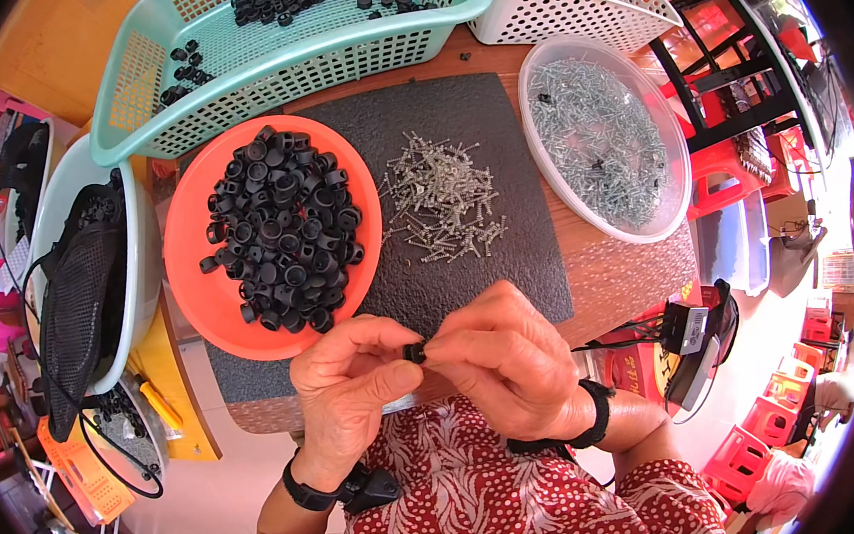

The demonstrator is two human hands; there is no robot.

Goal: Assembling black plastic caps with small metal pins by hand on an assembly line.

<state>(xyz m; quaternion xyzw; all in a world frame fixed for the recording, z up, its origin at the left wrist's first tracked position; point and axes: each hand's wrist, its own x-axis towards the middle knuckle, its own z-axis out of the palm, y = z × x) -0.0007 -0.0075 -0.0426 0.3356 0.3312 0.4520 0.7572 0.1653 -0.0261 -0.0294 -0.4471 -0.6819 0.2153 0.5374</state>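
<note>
Close to the table's near edge, my left hand (346,389) pinches a small black ring-shaped plastic part (414,352) between thumb and forefinger. My right hand (505,361) has its thumb and fingertips pressed together against that part's right side; whatever lies between them is hidden. Just beyond my left hand is an orange-red bowl (198,313) heaped with similar black plastic parts (284,228). A loose pile of small metal screws (445,197) lies on the dark foam mat (454,99), ahead of both hands.
A clear round tub (681,205) of screws stands right on the wooden table (615,292). Behind are a green basket (312,80) and a white basket (568,15) with black parts. A pale basin (151,259) with black mesh sits left; red stools (738,463) stand lower right.
</note>
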